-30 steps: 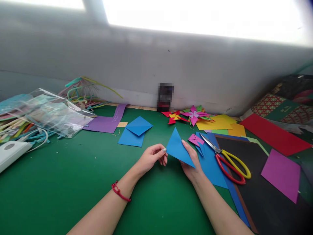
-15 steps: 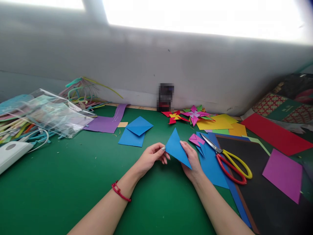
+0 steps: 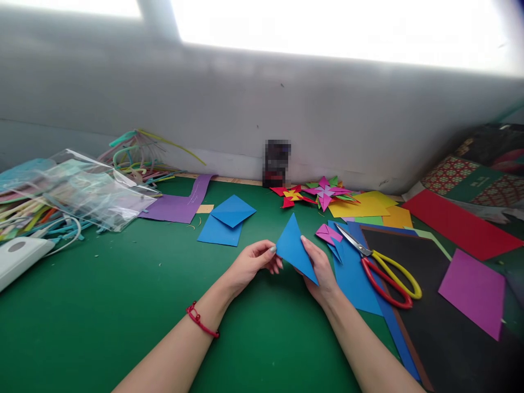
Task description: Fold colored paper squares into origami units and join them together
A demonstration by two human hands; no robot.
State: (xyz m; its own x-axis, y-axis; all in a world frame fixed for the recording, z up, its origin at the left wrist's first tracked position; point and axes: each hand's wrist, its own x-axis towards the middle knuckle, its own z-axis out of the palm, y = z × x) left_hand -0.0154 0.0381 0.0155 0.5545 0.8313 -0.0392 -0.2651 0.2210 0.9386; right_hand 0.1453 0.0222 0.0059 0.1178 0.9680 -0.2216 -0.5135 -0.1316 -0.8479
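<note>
Slightly lowered, blue triangle [image 3: 295, 248] pinched by both hands' fingers [image 3: 273, 252], bare green mat [image 3: 123, 305] open leftward.

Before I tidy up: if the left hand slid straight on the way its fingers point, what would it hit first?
Probably the blue triangle that the left hand already pinches with the right hand; past it, likely the scissors.

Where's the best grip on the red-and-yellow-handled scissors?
Take the red-and-yellow-handled scissors by the handle loops, coming from the near right. The loops point toward the person, and the metal blades point away to the upper left, lying flat on blue paper.
</note>
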